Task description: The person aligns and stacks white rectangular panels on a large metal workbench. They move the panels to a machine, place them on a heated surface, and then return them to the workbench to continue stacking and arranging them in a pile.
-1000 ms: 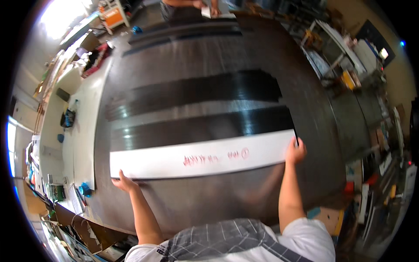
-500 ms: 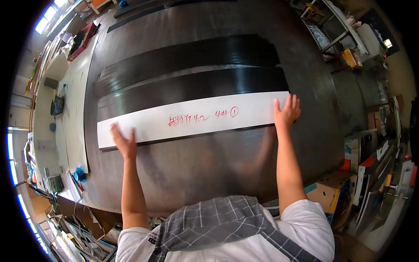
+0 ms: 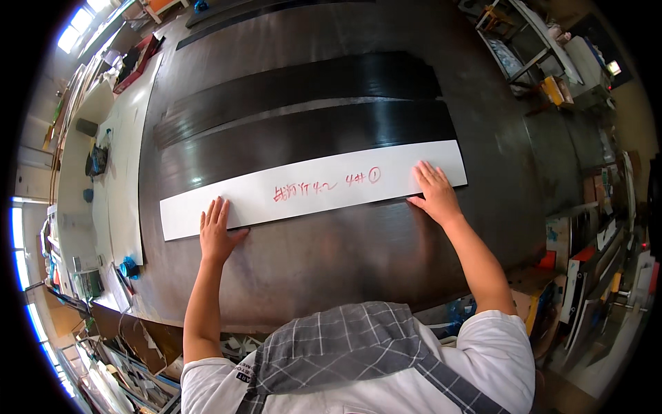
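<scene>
Nearest me, my left hand [image 3: 217, 234] lies flat with fingers spread, fingertips on the near edge of the white strip [image 3: 310, 188] toward its left end. My right hand [image 3: 433, 194] is also open and flat, palm down, pressing the strip near its right end; neither hand grips anything. The strip is a long, narrow white sheet, smooth and matte, with red handwriting near its middle. Its long axis runs left to right across the dark table [image 3: 331, 255], the right end sitting a little farther from me than the left. The table surface looks like dull, scuffed metal. Just beyond the strip, touching or tucked under its far edge, lies a black strip [image 3: 303, 134], glossy with a fine lengthwise grain, running the same way. Farther still, a second black strip [image 3: 296, 84] lies parallel.
</scene>
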`<action>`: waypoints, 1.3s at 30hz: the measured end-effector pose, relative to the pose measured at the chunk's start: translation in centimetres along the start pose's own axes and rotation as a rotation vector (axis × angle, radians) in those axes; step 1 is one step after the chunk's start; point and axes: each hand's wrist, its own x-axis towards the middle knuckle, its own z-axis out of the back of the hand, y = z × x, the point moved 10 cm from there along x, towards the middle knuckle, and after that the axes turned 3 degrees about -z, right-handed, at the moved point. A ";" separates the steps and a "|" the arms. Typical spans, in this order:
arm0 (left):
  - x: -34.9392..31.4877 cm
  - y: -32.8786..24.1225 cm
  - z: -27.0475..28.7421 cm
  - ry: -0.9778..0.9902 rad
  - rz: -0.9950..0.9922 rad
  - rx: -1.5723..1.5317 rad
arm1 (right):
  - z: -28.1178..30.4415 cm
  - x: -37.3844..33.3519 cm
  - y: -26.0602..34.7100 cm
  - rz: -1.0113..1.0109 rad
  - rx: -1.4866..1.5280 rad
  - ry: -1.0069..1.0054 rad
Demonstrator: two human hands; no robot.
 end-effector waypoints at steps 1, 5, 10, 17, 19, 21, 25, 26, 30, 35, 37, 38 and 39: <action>0.0 -0.1 0.0 -0.019 -0.056 0.013 | 0.2 -0.1 0.3 0.048 -0.014 -0.036; 0.1 0.0 0.3 -0.103 -0.243 0.054 | 2.1 -0.4 1.4 0.215 -0.063 -0.161; -0.1 -0.1 3.4 -0.284 -0.258 0.047 | 6.1 -0.5 2.4 0.205 -0.053 -0.353; -12.7 -3.1 1.5 -0.314 -0.192 -0.057 | 3.2 -13.3 4.7 0.083 0.027 -0.242; -18.1 -3.0 -1.9 -0.195 -0.106 -0.122 | 1.4 -16.6 6.1 0.053 0.064 -0.131; -20.0 -3.4 -3.2 -0.095 -0.014 -0.202 | 1.3 -18.5 7.1 0.005 0.093 -0.043; -20.0 -4.7 -2.5 -0.090 0.120 -0.279 | 3.1 -17.7 6.9 -0.060 0.357 -0.007; -19.8 -4.9 -2.8 -0.110 0.144 -0.266 | 2.8 -16.4 5.1 -0.133 0.408 -0.036; -16.7 -6.6 -3.8 -0.060 0.270 -0.170 | 1.0 -4.8 -5.6 -0.522 0.750 -0.089; -16.9 -6.3 -6.1 0.071 0.369 -0.095 | -1.2 12.3 -15.9 -0.695 1.257 -0.118; -17.3 -6.3 -5.9 0.094 0.366 -0.095 | -3.0 17.3 -18.6 -0.777 1.330 -0.012; -17.8 -6.3 -6.1 0.103 0.370 -0.096 | -3.5 19.5 -19.5 -0.801 1.359 -0.036; -18.5 -5.9 -6.6 0.100 0.362 -0.087 | -3.9 21.4 -20.7 -0.830 1.344 -0.060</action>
